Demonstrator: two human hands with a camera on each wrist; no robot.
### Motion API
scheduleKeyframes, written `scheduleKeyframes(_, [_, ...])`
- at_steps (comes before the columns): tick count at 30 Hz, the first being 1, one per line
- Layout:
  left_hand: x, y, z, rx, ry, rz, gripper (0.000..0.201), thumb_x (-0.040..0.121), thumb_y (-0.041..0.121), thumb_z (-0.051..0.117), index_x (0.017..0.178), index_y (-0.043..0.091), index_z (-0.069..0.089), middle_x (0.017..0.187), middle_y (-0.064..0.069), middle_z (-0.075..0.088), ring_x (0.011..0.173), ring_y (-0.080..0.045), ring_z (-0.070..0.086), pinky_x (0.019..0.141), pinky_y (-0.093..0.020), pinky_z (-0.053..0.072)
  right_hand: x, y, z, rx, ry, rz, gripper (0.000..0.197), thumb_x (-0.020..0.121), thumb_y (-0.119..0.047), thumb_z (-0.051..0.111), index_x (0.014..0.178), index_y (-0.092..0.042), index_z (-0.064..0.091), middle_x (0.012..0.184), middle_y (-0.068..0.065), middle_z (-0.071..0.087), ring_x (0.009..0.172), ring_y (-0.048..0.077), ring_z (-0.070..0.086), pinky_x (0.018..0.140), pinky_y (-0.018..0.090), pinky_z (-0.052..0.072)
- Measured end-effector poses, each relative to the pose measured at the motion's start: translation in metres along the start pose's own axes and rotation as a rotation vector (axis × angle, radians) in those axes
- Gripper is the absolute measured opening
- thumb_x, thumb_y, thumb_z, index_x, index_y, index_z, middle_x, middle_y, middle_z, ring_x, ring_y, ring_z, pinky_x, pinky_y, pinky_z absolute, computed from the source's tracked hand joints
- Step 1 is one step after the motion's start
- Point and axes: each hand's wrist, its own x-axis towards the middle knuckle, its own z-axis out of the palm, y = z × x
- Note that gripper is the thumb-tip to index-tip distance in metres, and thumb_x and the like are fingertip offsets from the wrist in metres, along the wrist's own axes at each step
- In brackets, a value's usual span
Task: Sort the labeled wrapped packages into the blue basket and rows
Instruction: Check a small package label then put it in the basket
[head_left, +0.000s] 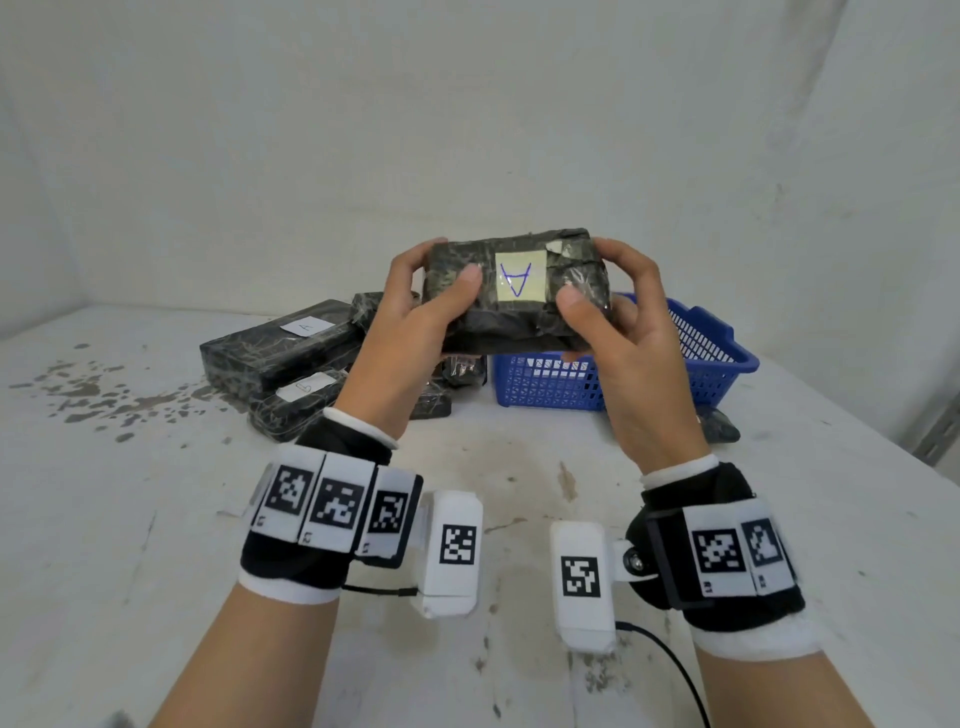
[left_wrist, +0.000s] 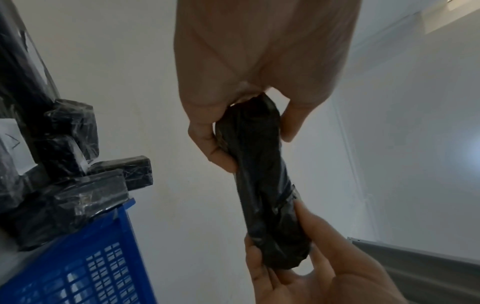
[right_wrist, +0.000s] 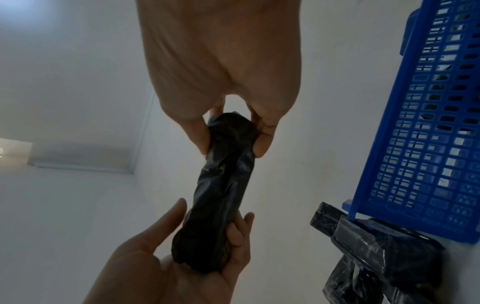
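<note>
The bench carries the blue basket and a pile of packages; both hands, left and right, grip the "A" package above them. Risk: slick wrap slips, or the label is misread upside down

The head view looks forward and down over the desk from above the forearms. Each wrist view sits close under its palm, aimed upward along the fingers toward what seems to be the ceiling. All three share the held package and the blue basket.
</note>
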Motion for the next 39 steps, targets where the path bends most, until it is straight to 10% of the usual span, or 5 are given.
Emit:
scheduleKeyframes(4, [-0.0013,-0.0005,0.0011,0.056,0.005,0.035,0.034,0.096,0.022,0.058,0.127,0.033,0.049,0.117,-0.007,0.068,0.102,-0.024,0.069,0.095,-0.049,0.052,0.0003,-0.0006,-0.0001,0.006,0.002,0.021,0.032,0.098,-0.018,0.062,0.125,-0.034,0.053,0.106,0.011,0.074,0.095,0.024,0.071,0.073,0.032,0.06])
scheduleKeyframes(10, [-0.0032,0.0027,0.0031,0.076,0.045,0.029,0.033,0.099,0.027,0.052,0.131,0.025,0.045,0.105,-0.002,0.068,0.076,-0.01,0.069,0.05,-0.027,0.054,-0.0005,-0.0036,-0.0015,-0.037,0.014,0.058,0.019,0.098,-0.024,0.063,0.113,-0.033,0.055,0.092,0.002,0.074,0.079,0.015,0.066,0.048,0.029,0.05])
scheduleKeyframes(25, [-0.0051,-0.001,0.0078,0.157,0.044,0.031,0.04,0.088,0.03,0.069,0.118,0.011,0.052,0.108,-0.012,0.069,0.077,-0.018,0.07,0.049,-0.028,0.052,-0.0038,-0.0072,0.0056,-0.009,0.102,0.081,0.022,0.091,-0.033,0.07,0.097,-0.03,0.049,0.077,0.008,0.068,0.059,0.014,0.06,0.037,0.023,0.04])
scheduleKeyframes(35, [-0.0039,-0.0018,0.0046,0.07,0.04,0.072,0.066,0.073,0.028,0.08,0.127,0.012,0.045,0.111,-0.013,0.069,0.09,-0.027,0.072,0.064,-0.032,0.057,-0.0035,-0.0032,0.0045,0.002,-0.039,0.008,0.046,0.086,-0.017,0.077,0.115,-0.03,0.044,0.112,0.011,0.072,0.095,0.019,0.073,0.077,0.028,0.058])
scheduleKeyframes(39, [-0.0044,-0.0033,0.0046,0.126,0.029,0.122,0.054,0.078,0.034,0.078,0.121,0.017,0.05,0.111,-0.008,0.069,0.096,-0.026,0.071,0.071,-0.037,0.06,-0.0048,-0.0071,0.0037,-0.1,-0.004,0.026,0.042,0.087,-0.025,0.076,0.109,-0.034,0.041,0.106,0.003,0.072,0.075,0.012,0.073,0.049,0.02,0.05])
